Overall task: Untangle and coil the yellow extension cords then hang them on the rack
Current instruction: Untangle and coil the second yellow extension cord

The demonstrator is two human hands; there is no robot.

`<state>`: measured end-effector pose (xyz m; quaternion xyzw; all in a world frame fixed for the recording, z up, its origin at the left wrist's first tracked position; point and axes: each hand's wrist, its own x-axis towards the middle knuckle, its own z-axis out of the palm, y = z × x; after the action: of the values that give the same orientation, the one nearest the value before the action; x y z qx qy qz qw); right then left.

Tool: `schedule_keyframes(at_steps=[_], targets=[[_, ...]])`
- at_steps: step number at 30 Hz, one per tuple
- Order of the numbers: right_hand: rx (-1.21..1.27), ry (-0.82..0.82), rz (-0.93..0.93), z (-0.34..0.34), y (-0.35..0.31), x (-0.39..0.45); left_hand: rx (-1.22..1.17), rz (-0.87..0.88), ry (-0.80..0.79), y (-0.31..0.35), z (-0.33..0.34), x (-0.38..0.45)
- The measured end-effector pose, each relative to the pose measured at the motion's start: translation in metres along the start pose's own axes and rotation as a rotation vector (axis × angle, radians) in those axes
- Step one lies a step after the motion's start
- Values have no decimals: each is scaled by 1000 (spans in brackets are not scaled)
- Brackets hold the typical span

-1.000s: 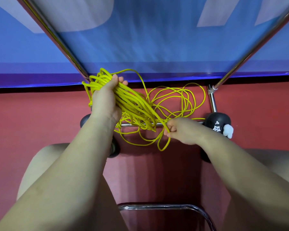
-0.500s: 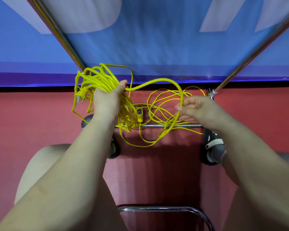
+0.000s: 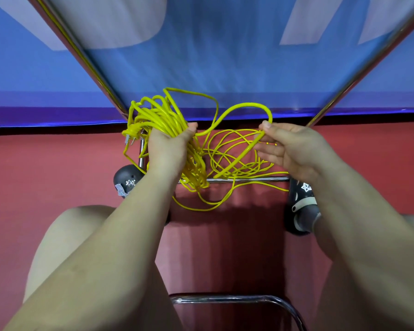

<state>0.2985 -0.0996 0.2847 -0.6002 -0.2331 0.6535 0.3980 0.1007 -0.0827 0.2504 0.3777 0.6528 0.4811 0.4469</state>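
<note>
No legible text, brand, number or sign appears anywhere in the frame. The blue banner (image 3: 225, 56) carries large pale shapes (possibly parts of oversized letters, cropped beyond reading). The black shoes (image 3: 301, 199) bear small white star-like emblems, without readable lettering.

I can't trace single strands in the yellow cords (image 3: 163, 120); my left hand (image 3: 167, 149) covers the bundle's middle. The rack (image 3: 246, 179) uprights run off the top edge. My right forearm hides most of one black shoe (image 3: 301, 201). Both elbows cut off below.
</note>
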Motion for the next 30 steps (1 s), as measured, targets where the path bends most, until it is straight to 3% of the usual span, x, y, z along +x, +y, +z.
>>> schedule_keyframes(at_steps=[5,15,22,30], targets=[[192,117,74,5,3,6,46,15,-191,0,6,-8],[426,196,145,7,7,13,155,-21,-579,-3,13,-18],[417,103,189,9,8,13,280,11,-632,-11,17,-21],[430,-71,184,12,3,10,168,-86,-572,-11,18,-20]])
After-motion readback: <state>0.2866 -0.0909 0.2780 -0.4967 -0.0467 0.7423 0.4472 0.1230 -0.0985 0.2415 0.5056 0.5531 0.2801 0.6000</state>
